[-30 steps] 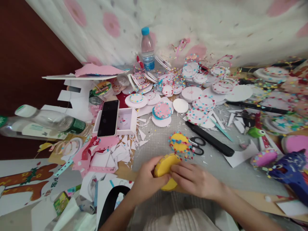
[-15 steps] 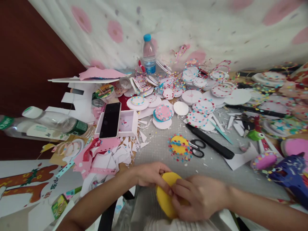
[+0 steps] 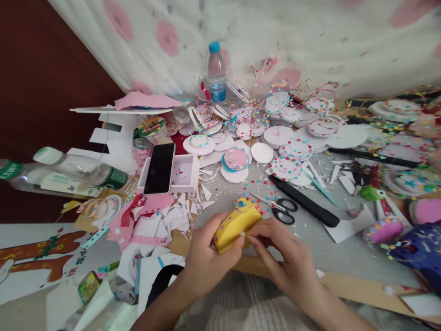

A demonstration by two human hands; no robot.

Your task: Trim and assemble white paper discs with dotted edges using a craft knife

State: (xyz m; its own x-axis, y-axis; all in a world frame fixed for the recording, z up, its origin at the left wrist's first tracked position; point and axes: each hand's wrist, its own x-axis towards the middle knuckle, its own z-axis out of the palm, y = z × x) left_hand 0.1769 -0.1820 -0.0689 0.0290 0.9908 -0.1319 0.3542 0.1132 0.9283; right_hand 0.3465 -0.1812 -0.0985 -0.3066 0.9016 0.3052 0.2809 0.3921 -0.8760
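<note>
A yellow round paper piece (image 3: 236, 227) is held between both hands above the table's front edge. It is tilted, and small dark marks run along its rim. My left hand (image 3: 205, 257) is closed around its left side, thumb on the near face. With thumb and forefinger my right hand (image 3: 289, 255) pinches its right edge, near a small pale spot too tiny to name. Just behind lies another yellow round (image 3: 245, 201) with star trim, partly hidden by the held piece. Black-handled scissors (image 3: 284, 210) lie on the table to the right of it.
A long black tool (image 3: 305, 202) lies right of the scissors. Many white discs (image 3: 262, 152) with star trim crowd the back. On the left are a phone (image 3: 160, 168) on a white box, paper scraps (image 3: 179, 218) and bottles (image 3: 82, 170). A water bottle (image 3: 217, 73) stands behind.
Both hands have lifted the yellow round piece up and forward from the lap, tilting it so its rim shows. It now partly covers the star-trimmed yellow round on the table.
</note>
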